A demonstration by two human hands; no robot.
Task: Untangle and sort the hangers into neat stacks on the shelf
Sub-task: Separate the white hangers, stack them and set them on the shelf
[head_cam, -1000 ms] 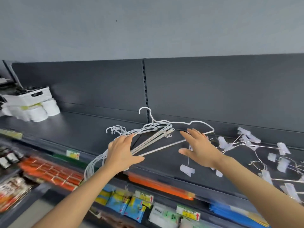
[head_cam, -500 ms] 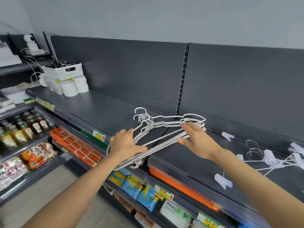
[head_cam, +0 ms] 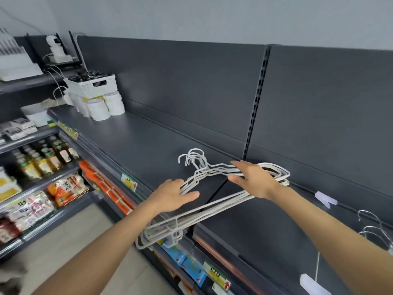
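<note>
At the far left of the shelf (head_cam: 148,141), a white basket (head_cam: 91,87) is seen perched on paper rolls (head_cam: 106,105), well apart from the action. Next along, the left hand (head_cam: 170,195) is laid flat, fingers straight, over the near shoulder of the white wire hangers (head_cam: 163,229). The bundle is spread across the shelf's front, hooks bunched and pointing away, one corner overhanging the edge. Whether it is resting or lifted cannot be told. The right hand (head_cam: 254,179) is pressed flat on the far shoulder, fingers straight, nothing clamped. Light, springy, slippery wire is expected, and snagging is likely. A hold at the gathered necks, just below the hooks, would be advised. Further right, a white clip (head_cam: 325,199) is left lying.
</note>
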